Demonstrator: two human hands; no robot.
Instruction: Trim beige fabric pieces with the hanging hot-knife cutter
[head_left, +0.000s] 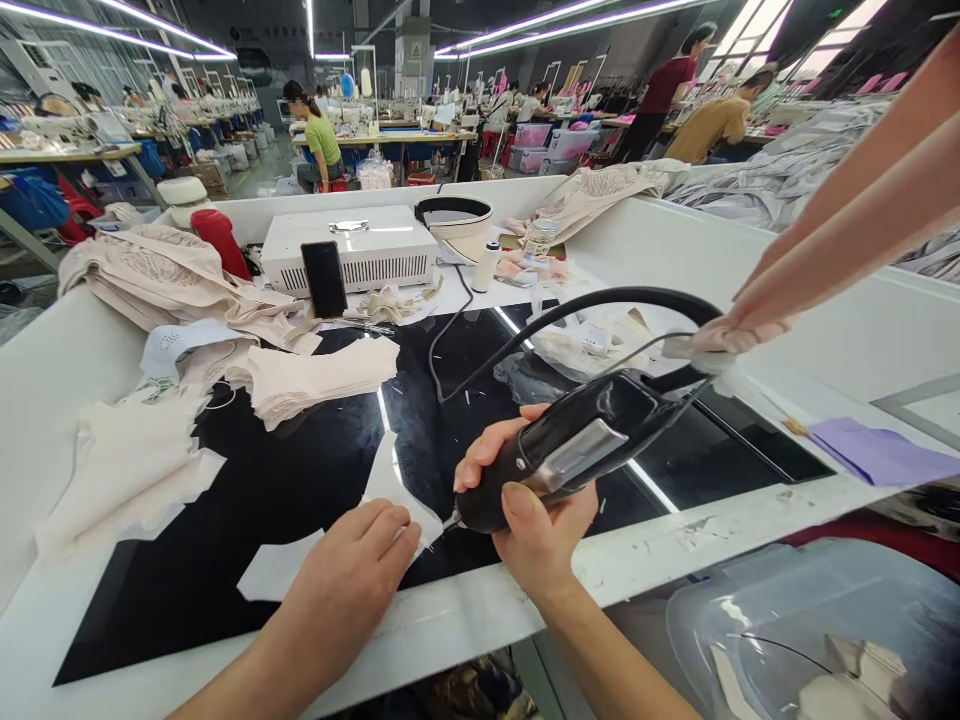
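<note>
My right hand point(544, 525) is wrapped round a black handheld tool point(570, 450) with a silver panel and a thin metal tip. That tip touches the right edge of a white fabric piece point(394, 475) on the black glossy board point(300, 480). Pressing down on the same piece is my left hand point(360, 560), its fingers close together, just left of the tip. Another flat white piece point(274, 572) lies partly beside my left wrist. A thick black cable runs from the tool's rear, where a hanging pinkish cloth strip point(840, 220) meets it.
Stacked beige pieces point(322, 378) and loose fabric point(127, 460) lie left. Behind stand a white box point(352, 245), a phone point(324, 280), a round container point(456, 228) and a white bottle point(487, 268). Purple cloth point(881, 450) is right; a plastic bin point(810, 620) sits below. People work beyond.
</note>
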